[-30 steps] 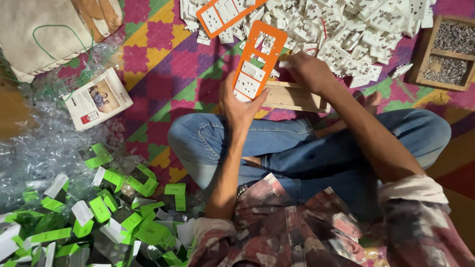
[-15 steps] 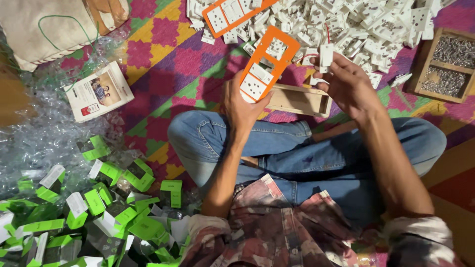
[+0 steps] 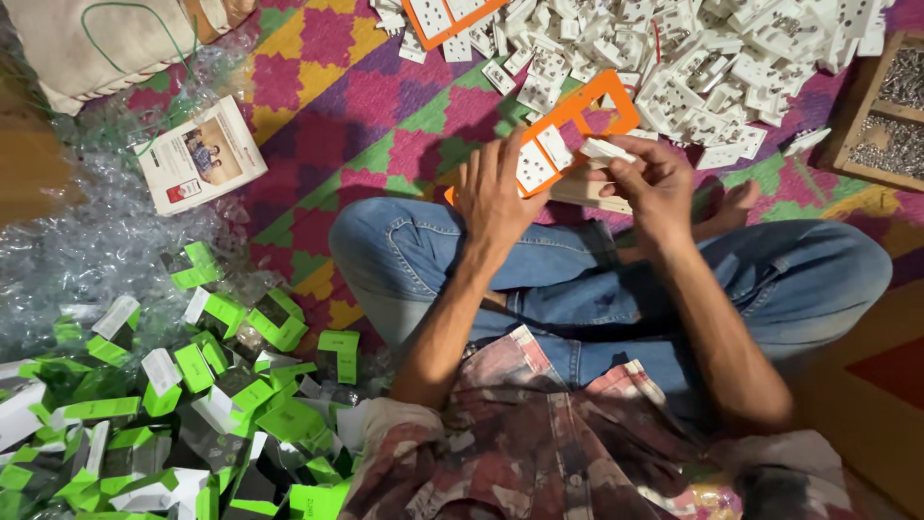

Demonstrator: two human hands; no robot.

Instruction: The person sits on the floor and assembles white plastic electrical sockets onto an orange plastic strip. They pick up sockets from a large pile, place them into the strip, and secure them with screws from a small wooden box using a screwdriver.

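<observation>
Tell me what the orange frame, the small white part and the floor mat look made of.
Orange frame, in the left hand: looks like moulded plastic, matt, thin with clean cut-out windows. White part, in the right hand: probably plastic too, smooth and hard-edged. Mat: seemingly woven plastic or straw; a fine weave shows in the coloured diamonds.

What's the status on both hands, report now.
Left hand holds flat orange plastic frame, two white socket modules seated. Right hand fingers pinch small white plastic socket module at frame's open slot. Nothing in between.
</observation>
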